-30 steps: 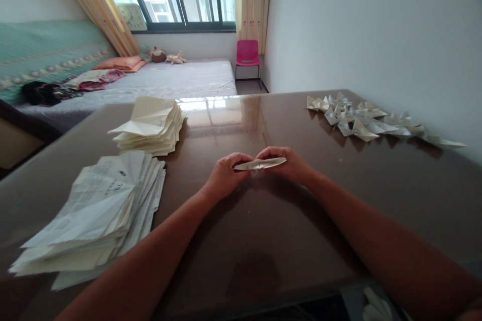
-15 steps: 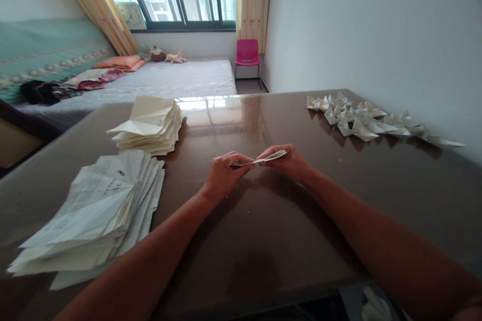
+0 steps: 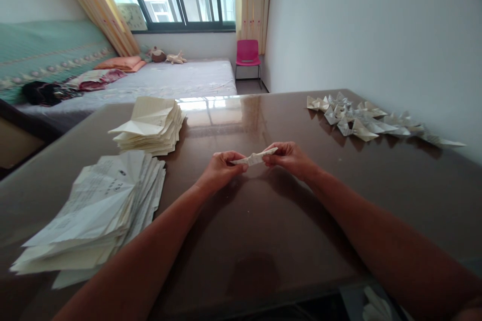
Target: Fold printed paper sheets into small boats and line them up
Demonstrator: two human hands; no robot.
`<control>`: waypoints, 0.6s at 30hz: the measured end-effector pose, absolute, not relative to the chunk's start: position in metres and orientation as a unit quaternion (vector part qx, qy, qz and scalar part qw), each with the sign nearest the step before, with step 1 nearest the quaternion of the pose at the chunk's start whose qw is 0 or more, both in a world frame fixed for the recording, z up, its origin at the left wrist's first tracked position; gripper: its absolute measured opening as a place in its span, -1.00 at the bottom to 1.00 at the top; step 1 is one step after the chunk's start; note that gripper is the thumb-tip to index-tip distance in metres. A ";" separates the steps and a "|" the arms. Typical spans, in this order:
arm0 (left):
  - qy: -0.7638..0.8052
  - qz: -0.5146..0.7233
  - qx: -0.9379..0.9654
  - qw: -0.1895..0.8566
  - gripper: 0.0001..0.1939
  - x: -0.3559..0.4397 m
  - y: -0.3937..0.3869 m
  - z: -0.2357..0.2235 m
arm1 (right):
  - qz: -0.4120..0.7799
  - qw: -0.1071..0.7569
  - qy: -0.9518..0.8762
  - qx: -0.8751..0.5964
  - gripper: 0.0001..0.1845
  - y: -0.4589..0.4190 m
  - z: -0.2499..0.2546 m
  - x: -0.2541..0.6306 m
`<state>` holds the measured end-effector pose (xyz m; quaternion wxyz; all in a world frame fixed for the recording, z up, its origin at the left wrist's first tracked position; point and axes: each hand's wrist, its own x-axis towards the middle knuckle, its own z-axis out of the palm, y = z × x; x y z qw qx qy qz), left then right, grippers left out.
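A small folded paper boat, cream with faint print, is stretched between my two hands just above the brown table. My left hand pinches its left end between thumb and fingers. At the right end, my right hand grips the paper the same way. The middle of the folded paper shows between them, with a small raised peak. Parts of both ends are hidden by my fingers.
Two stacks of creased paper, a printed one and a cream one, lie on the left. Several folded paper pieces sit at the back right, near the white wall. Beyond stand a bed and pink chair.
My hands have moved slightly apart, and the folded paper has turned so more of its printed side shows between them. The stacks and folded pieces stay put.
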<state>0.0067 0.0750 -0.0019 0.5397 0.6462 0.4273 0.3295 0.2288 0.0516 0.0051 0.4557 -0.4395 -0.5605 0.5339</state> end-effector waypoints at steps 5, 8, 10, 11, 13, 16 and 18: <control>0.432 0.293 0.698 0.490 -0.63 0.008 0.071 -0.002 | 0.513 0.443 -0.580 -0.453 -0.65 0.052 0.002 0.228; 0.457 0.278 0.735 0.418 -0.67 0.011 0.066 0.003 | 0.504 0.394 -0.611 -0.466 -0.61 0.051 0.000 0.230; 0.460 0.268 0.759 0.375 -0.70 0.014 0.062 0.007 | 0.485 0.364 -0.643 -0.467 -0.56 0.049 -0.001 0.229; 0.460 0.265 0.768 0.359 -0.71 0.016 0.061 0.008 | 0.470 0.355 -0.660 -0.467 -0.57 0.048 -0.001 0.228; 0.461 0.259 0.781 0.333 -0.72 0.018 0.059 0.009 | 0.424 0.353 -0.691 -0.467 -0.62 0.047 -0.001 0.225; 0.477 0.248 0.789 0.297 -0.73 0.020 0.061 0.007 | 0.344 0.370 -0.725 -0.468 -0.64 0.047 -0.001 0.221; 0.484 0.227 0.799 0.275 -0.74 0.020 0.063 0.006 | 0.307 0.351 -0.744 -0.479 -0.66 0.048 -0.002 0.222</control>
